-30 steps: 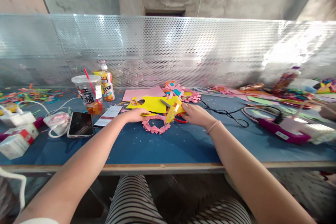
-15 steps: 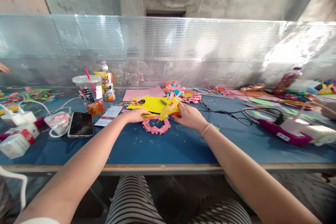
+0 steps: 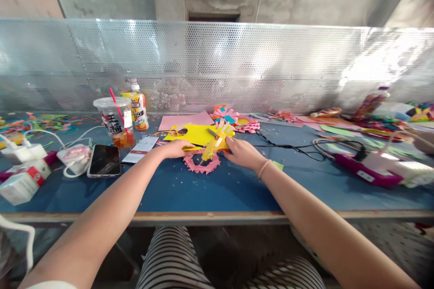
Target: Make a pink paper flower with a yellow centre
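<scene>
My left hand [image 3: 178, 149] is closed at the near left edge of the yellow paper [image 3: 196, 134], its fingertips on a strip of it. In my right hand [image 3: 241, 152] is a yellow glue gun [image 3: 213, 146], gripped with its nozzle pointing down and toward me. The nozzle is over a pink zigzag-edged paper ring [image 3: 203, 170] that lies flat on the blue table. Scissor blades [image 3: 212, 132] show beside the gun on the yellow paper. Just behind lie pink frilled paper flowers [image 3: 249, 125] and a pink sheet [image 3: 186, 121].
On the left are a plastic cup [image 3: 113, 119], a bottle [image 3: 139, 110], two phones [image 3: 105, 160] and white chargers [image 3: 74, 156]. A black cable [image 3: 291, 146] runs right to a purple power strip [image 3: 371, 176]. Paper scraps [image 3: 40, 122] lie at the far left. A perforated screen [image 3: 210, 67] stands behind.
My right hand has shifted slightly, and the glue gun has moved left and toward me, with its nozzle lower over the pink ring. My left hand has stayed in place.
</scene>
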The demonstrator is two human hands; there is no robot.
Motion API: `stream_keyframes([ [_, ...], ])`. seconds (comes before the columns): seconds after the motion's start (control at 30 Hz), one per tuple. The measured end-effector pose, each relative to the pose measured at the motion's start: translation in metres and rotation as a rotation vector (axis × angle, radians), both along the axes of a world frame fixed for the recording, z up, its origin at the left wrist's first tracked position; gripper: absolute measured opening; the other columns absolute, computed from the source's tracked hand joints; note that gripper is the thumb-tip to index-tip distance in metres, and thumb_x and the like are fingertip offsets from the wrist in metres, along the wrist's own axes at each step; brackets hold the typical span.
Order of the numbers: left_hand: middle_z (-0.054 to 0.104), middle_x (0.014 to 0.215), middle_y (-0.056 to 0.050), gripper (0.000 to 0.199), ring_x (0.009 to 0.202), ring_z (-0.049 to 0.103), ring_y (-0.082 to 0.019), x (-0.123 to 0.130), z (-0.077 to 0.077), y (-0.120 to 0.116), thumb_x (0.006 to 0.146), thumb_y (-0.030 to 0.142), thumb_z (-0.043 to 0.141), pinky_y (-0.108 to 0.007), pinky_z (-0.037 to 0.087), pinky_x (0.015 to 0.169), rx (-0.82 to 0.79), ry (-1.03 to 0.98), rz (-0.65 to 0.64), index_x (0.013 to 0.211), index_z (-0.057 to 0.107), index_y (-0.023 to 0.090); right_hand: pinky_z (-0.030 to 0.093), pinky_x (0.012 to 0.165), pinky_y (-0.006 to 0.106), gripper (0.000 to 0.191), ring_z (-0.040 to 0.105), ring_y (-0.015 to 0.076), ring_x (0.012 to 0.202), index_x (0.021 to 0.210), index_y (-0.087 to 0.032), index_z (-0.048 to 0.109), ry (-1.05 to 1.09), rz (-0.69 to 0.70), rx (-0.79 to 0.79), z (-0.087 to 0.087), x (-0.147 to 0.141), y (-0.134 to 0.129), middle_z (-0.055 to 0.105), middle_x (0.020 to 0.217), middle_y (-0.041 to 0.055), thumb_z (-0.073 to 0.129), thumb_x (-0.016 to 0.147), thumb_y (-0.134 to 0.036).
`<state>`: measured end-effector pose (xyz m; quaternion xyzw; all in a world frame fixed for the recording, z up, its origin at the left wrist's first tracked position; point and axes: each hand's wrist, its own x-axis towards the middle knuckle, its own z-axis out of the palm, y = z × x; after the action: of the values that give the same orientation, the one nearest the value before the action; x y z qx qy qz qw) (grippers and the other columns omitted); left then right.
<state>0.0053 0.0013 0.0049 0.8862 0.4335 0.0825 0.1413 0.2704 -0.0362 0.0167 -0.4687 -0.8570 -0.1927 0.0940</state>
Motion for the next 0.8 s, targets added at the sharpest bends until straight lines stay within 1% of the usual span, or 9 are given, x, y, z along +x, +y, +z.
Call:
stream_keyframes([
  [0.27, 0.054, 0.123, -0.006, 0.047, 0.108, 0.05, -0.019, 0.003, 0.005, -0.006, 0.077, 0.037, 0.048, -0.024, 0.036, 0.088, 0.024, 0.024, 0.003, 0.12, 0.05, 0.02, 0.035, 0.065, 0.026, 0.024, 0.058, 0.0205, 0.08, 0.098, -0.012, 0.045, -0.012, 0.054, -0.017, 0.001, 0.001, 0.0, 0.061, 0.092, 0.012, 0.042, 0.08, -0.028],
  [0.53, 0.053, 0.123, -0.006, 0.047, 0.11, 0.049, -0.019, 0.004, 0.006, -0.007, 0.077, 0.034, 0.048, -0.024, 0.036, 0.089, 0.023, 0.03, 0.011, 0.121, 0.05, 0.018, 0.035, 0.063, 0.026, 0.022, 0.058, 0.0196, 0.078, 0.097, -0.012, 0.045, -0.015, 0.084, -0.016, 0.001, 0.003, 0.002, 0.06, 0.091, 0.0114, 0.043, 0.08, -0.026],
  [0.7, 0.052, 0.125, -0.005, 0.051, 0.11, 0.049, -0.02, 0.0, -0.001, 0.001, 0.076, 0.042, 0.049, -0.026, 0.036, 0.089, -0.006, 0.01, 0.015, 0.122, 0.049, 0.022, 0.033, 0.059, 0.025, 0.021, 0.058, 0.019, 0.073, 0.096, -0.012, 0.046, -0.042, 0.065, -0.018, 0.002, 0.004, 0.0, 0.061, 0.081, 0.0097, 0.041, 0.082, -0.026],
  [0.8, 0.051, 0.127, -0.004, 0.052, 0.112, 0.048, -0.021, -0.002, -0.004, 0.004, 0.075, 0.046, 0.048, -0.026, 0.036, 0.089, -0.01, -0.005, 0.007, 0.122, 0.049, 0.023, 0.032, 0.058, 0.025, 0.022, 0.058, 0.0189, 0.072, 0.096, -0.012, 0.046, -0.052, 0.055, -0.006, 0.004, 0.005, 0.0, 0.061, 0.081, 0.0099, 0.039, 0.082, -0.027],
])
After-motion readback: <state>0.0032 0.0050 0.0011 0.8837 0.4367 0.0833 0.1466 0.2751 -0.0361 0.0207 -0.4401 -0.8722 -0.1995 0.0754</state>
